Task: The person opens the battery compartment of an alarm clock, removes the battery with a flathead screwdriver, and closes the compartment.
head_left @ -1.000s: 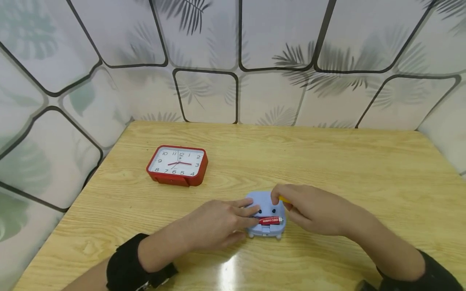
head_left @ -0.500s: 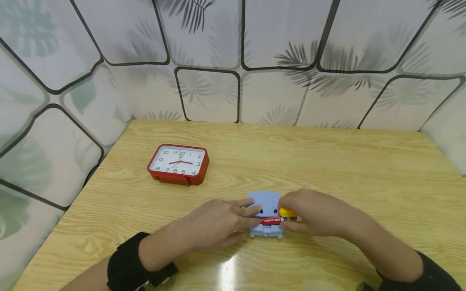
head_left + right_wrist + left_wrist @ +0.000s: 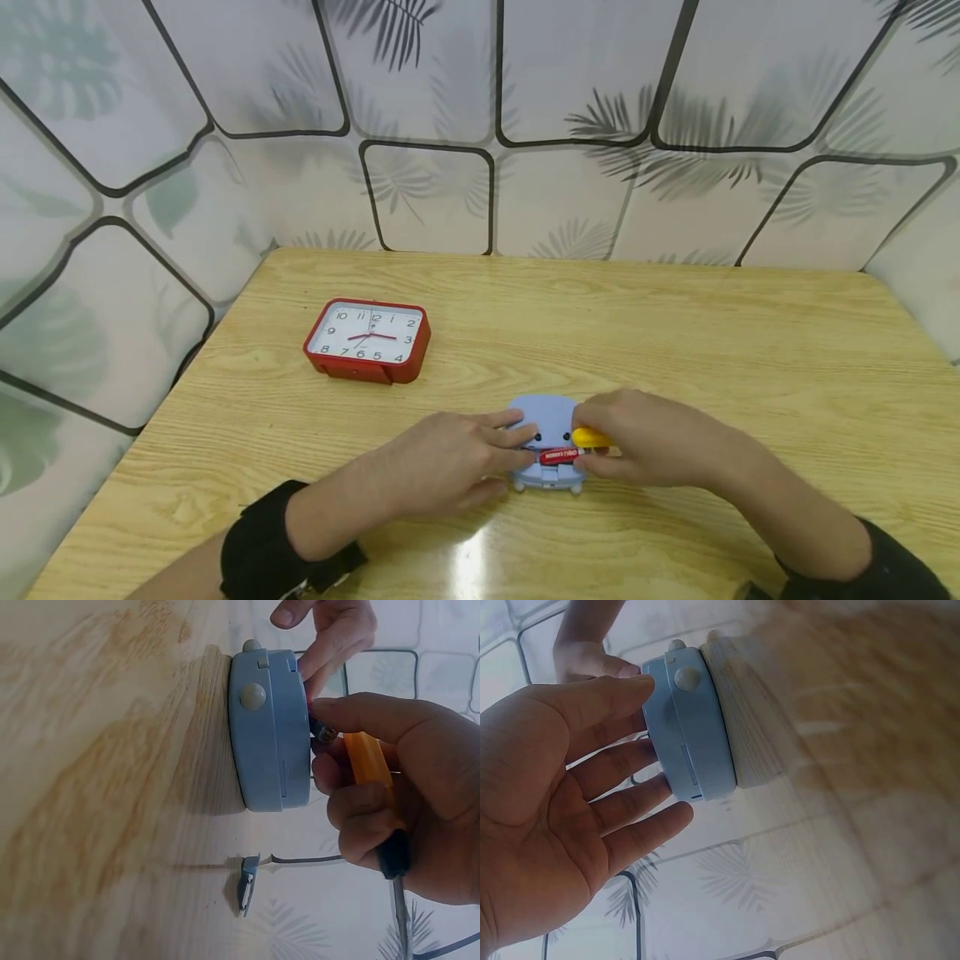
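Note:
A light-blue alarm clock [image 3: 546,414], its exact kind partly hidden, lies flat with an uncovered battery slot facing up. In the slot sits a red battery [image 3: 558,456], slightly slanted. My left hand [image 3: 457,458] rests nearly straight fingers on the clock's left side; in the left wrist view its palm [image 3: 547,802] shows, holding nothing. Over the clock's right side, my right hand [image 3: 652,437] holds a screwdriver [image 3: 591,437] with a yellow handle in its curled fingers. Thumb and forefinger of that hand pinch the battery's metal end [image 3: 325,733], which sticks up out of the slot.
A red rectangular clock [image 3: 367,340] lies face up to the back left. Near the blue clock, a small blue plastic piece [image 3: 247,886] lies on the wooden table [image 3: 675,333], seen in the right wrist view. A patterned wall [image 3: 555,192] borders the table's back.
My right hand has moved down from the clock's upper right to the battery and now pinches its end, the screwdriver still held. The battery has tilted slightly. My left hand stays put.

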Motion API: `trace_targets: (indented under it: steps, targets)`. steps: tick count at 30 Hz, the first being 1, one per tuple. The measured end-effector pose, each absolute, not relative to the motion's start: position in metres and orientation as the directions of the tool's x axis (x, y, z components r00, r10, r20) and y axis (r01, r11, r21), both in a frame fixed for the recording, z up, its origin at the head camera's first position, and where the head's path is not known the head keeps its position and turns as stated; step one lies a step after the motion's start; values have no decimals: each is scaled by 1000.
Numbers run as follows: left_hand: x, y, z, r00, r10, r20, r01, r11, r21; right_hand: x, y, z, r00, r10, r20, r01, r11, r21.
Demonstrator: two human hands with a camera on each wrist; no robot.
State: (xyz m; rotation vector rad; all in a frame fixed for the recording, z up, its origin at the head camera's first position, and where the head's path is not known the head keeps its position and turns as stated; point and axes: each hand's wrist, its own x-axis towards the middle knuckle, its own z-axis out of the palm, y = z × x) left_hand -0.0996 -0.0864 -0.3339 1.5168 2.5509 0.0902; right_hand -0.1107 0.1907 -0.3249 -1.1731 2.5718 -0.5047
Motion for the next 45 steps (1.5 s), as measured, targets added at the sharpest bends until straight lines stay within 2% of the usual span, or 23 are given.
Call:
trace_targets:
  steps: [9, 18, 28, 45]
  targets:
    - [-99, -86, -334, -472, 873, -123, 863, 486, 138, -112, 191, -328, -645, -754, -126, -645, 625, -439]
    - [-99, -87, -334, -470, 876, -112, 867, 482, 129, -109, 191, -325, -670, -737, -87, -653, 641, -403]
    - [-99, -86, -333, -470, 875, -114, 867, 482, 128, -110, 191, -326, -652, -757, -47, -684, 614, -393]
    - [-100, -86, -335, -459, 881, -111, 874, 470, 120, -108, 199, -319, -664, -747, 16, -689, 604, -400]
